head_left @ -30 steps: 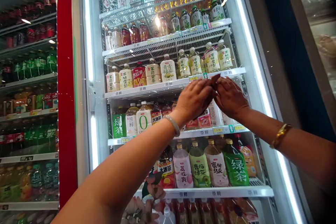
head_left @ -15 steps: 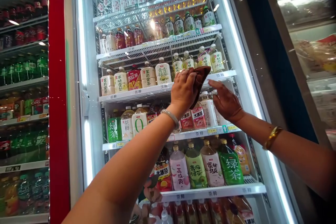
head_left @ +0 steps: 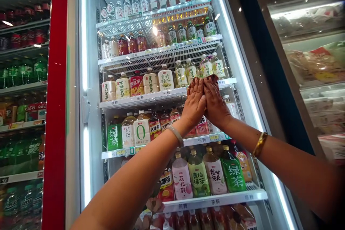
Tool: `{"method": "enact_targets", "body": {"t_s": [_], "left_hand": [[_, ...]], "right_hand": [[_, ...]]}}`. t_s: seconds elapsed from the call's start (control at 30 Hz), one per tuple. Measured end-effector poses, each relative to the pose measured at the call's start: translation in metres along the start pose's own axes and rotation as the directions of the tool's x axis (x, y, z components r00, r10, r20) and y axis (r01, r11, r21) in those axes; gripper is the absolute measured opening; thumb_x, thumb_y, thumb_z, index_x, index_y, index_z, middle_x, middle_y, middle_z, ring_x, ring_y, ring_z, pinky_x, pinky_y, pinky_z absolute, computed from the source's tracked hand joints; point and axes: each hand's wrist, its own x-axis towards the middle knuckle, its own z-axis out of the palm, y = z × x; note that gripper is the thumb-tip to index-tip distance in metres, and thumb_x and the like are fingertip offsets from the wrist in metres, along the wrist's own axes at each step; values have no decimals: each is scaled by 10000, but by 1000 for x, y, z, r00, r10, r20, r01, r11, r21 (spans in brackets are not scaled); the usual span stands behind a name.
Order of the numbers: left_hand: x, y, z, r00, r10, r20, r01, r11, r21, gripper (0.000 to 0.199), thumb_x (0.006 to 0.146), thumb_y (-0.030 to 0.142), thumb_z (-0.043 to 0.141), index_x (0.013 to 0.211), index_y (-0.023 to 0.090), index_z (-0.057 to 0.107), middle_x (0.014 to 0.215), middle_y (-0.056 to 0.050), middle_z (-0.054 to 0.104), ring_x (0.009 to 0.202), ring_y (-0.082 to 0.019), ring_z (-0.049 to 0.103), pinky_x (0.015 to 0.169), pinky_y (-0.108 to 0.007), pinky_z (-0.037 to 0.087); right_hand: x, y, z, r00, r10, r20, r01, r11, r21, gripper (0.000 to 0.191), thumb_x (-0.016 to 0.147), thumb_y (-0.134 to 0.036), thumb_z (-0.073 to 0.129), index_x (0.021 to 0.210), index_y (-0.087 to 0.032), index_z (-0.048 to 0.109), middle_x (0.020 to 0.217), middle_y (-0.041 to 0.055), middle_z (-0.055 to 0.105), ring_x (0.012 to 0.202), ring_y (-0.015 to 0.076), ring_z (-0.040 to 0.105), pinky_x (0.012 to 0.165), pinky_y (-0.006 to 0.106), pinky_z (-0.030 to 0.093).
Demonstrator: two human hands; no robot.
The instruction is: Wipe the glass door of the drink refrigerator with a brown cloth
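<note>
My left hand (head_left: 194, 102) is up against the glass door of a lit drinks cooler, with a dark reddish-brown cloth (head_left: 214, 77) under its fingers. Close beside it, touching it, my right hand (head_left: 215, 102) lies with fingers stretched out over the cloth. Only edges of the cloth show, above the fingertips; the rest is hidden beneath both hands. A pale bangle (head_left: 176, 134) circles my left wrist, a gold one (head_left: 259, 144) my right. Behind the glass, just above the hands, stand bottles with pale yellow-green labels (head_left: 191, 70).
Several shelves of bottled drinks fill the cooler, among them a green bottle (head_left: 233, 170) and a pink-labelled one (head_left: 182, 178). A bright light strip (head_left: 86, 165) runs down its left side. Left of a red post (head_left: 55, 115) is another drinks cooler; packaged goods (head_left: 315, 63) sit at right.
My right hand has moved left, from apart to touching my left hand and the cloth. The cloth's drooping corner is now mostly covered. The view has shifted slightly.
</note>
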Motion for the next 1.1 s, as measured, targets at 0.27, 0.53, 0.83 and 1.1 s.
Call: {"method": "enact_targets", "body": {"t_s": [0.27, 0.53, 0.83, 1.1], "left_hand": [[2, -10, -11, 997, -20, -78, 45, 940, 338, 633, 1044, 299, 321, 1658, 152, 275, 1743, -90, 309, 1646, -219, 198, 1367, -487, 142], [27, -14, -1, 971, 20, -240, 58, 948, 314, 628, 1020, 250, 385, 1644, 197, 347, 1716, -101, 373, 1634, -257, 250, 1362, -561, 152], [22, -12, 2, 973, 26, -229, 42, 957, 287, 604, 1044, 279, 360, 1644, 216, 346, 1748, -76, 302, 1646, -250, 205, 1368, -532, 115], [20, -11, 3, 972, 68, -224, 8, 947, 321, 612, 1037, 269, 376, 1644, 202, 347, 1741, -91, 318, 1646, -253, 204, 1368, -526, 127]], "right_hand": [[7, 13, -16, 998, -61, 31, 65, 986, -154, 412, 1027, -222, 449, 1362, -297, 676, 1490, 81, 604, 1488, 344, 455, 1249, 612, 415], [6, 18, -13, 992, -129, -12, 127, 984, -129, 373, 954, -314, 575, 1301, -292, 707, 1480, 80, 593, 1487, 375, 421, 1234, 640, 403], [41, 48, -13, 989, -7, -148, -18, 986, -168, 383, 916, -387, 663, 1276, -270, 721, 1393, 128, 595, 1304, 386, 552, 1131, 624, 486], [-5, 47, -36, 931, -349, 111, 359, 929, -94, 297, 939, -364, 679, 1228, -319, 731, 1426, 57, 634, 1360, 307, 562, 1154, 530, 512]]}}
